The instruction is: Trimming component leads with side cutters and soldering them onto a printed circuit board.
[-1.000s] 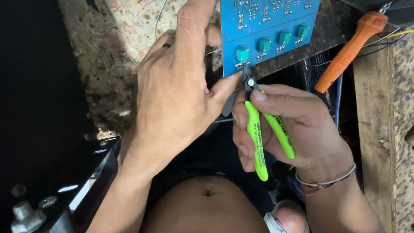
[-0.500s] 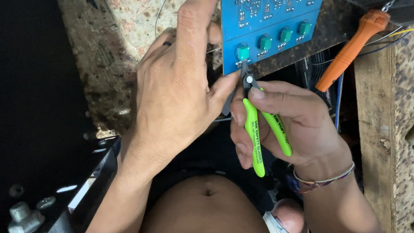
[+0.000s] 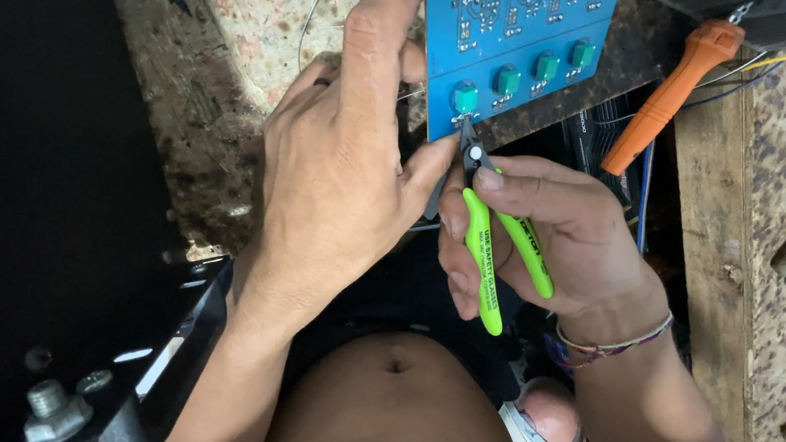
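Blue circuit board (image 3: 527, 20) noted at upper centre of frame, solder side up, pale traces and joints across its face, four green square components in a slanted row along its lower edge. Lime-green-handled flush cutters (image 3: 499, 240) found at frame centre, gripped in right hand (image 3: 556, 245), fingers wrapped round both handles, dark tips set at lower left corner of board just beside leftmost green component. Jaw opening too small to judge. Left hand (image 3: 342, 178) laid over left edge of board, fingers closed on it, index finger stretched toward top of frame, thumb touching cutter head. Orange-handled tool (image 3: 667, 97) lying right of board, well apart from cutters. Speckled chipboard bench (image 3: 239, 83) under left hand. Black metal frame (image 3: 43, 233) filling left of picture.
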